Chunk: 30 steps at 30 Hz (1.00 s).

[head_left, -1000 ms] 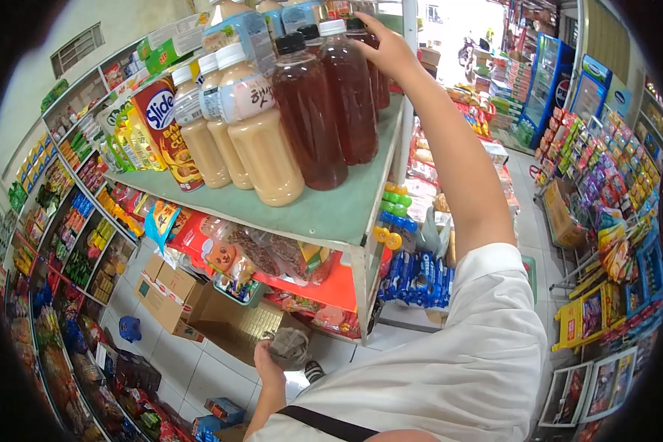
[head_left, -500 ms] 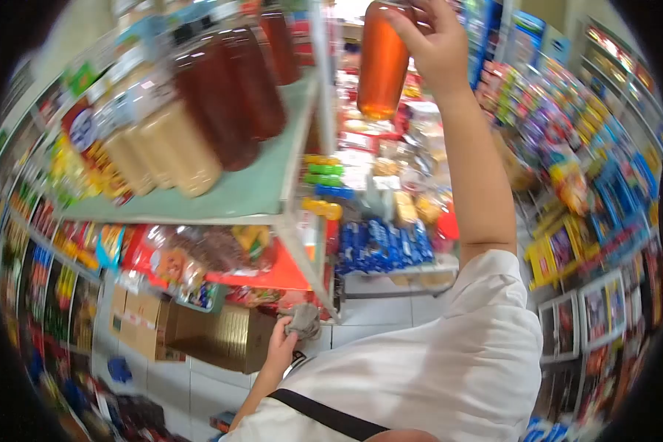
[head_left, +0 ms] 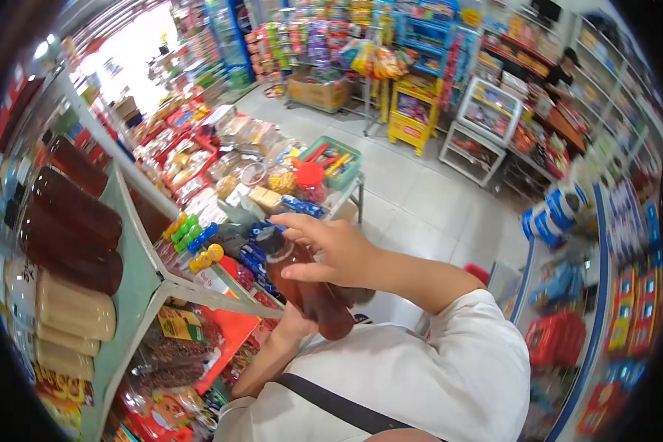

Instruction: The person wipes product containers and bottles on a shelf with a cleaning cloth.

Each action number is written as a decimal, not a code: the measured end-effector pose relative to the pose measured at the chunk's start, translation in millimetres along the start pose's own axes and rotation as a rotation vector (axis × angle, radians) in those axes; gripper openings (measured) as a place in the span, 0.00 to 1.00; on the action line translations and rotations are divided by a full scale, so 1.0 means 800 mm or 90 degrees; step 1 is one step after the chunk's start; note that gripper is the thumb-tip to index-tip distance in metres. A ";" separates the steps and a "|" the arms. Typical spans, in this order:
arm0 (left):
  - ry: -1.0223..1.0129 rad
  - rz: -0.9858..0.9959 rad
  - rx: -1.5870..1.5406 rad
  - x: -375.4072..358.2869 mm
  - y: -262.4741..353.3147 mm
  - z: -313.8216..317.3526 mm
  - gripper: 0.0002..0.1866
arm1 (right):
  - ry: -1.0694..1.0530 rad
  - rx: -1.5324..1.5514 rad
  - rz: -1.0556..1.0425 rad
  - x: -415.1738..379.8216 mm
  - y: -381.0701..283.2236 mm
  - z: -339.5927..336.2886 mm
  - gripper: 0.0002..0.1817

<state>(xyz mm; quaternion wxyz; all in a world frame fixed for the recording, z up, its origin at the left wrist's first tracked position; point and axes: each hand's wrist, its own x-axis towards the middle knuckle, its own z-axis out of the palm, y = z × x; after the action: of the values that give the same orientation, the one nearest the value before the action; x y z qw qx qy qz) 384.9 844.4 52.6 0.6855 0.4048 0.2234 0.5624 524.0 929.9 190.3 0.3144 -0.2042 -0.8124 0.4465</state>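
My right hand [head_left: 335,254] is around the upper part of a dark-capped bottle of reddish-brown liquid [head_left: 320,302], thumb and fingers on either side of it. The bottle tilts in front of my chest. My left hand [head_left: 295,325] is against its lower part, with the fingers mostly hidden behind it. A bit of the grey cloth [head_left: 362,295] shows beyond the bottle. To the left, similar dark bottles [head_left: 74,214] and bottles with beige contents [head_left: 74,313] stand on a pale green shelf [head_left: 136,243].
The shelf's metal corner [head_left: 171,283] is close to my left arm. Ahead is a low table of packaged goods with a green tray [head_left: 339,158]. A yellow rack [head_left: 412,121] and a white display stand [head_left: 482,125] are farther off. A person [head_left: 563,74] is at the back right.
The view has turned right. My right hand has brought the raised bottle down in front of my chest, and my left hand has come up to meet it with the cloth.
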 end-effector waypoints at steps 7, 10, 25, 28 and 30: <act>-0.045 -0.075 -0.084 -0.059 -0.033 -0.031 0.39 | 0.202 0.136 0.153 -0.100 0.085 0.082 0.34; -0.082 -0.101 -0.151 -0.071 -0.030 -0.022 0.39 | 0.249 0.059 0.194 -0.179 0.108 0.117 0.31; -0.068 -0.466 -0.073 -0.075 -0.139 0.049 0.26 | 0.515 -0.195 0.173 -0.354 -0.029 0.144 0.08; -0.093 -0.381 -0.107 -0.079 -0.150 0.103 0.26 | 0.381 -0.355 0.149 -0.357 0.013 0.164 0.11; -0.109 -0.401 -0.130 -0.081 -0.170 0.120 0.27 | 0.496 -0.309 0.131 -0.365 0.024 0.175 0.13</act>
<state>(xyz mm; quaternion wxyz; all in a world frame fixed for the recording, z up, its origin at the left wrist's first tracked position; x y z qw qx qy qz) 520.8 747.8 -11.5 0.8788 0.2908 0.2214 0.3067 637.8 677.3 21.5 0.4934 -0.5038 -0.6901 0.1628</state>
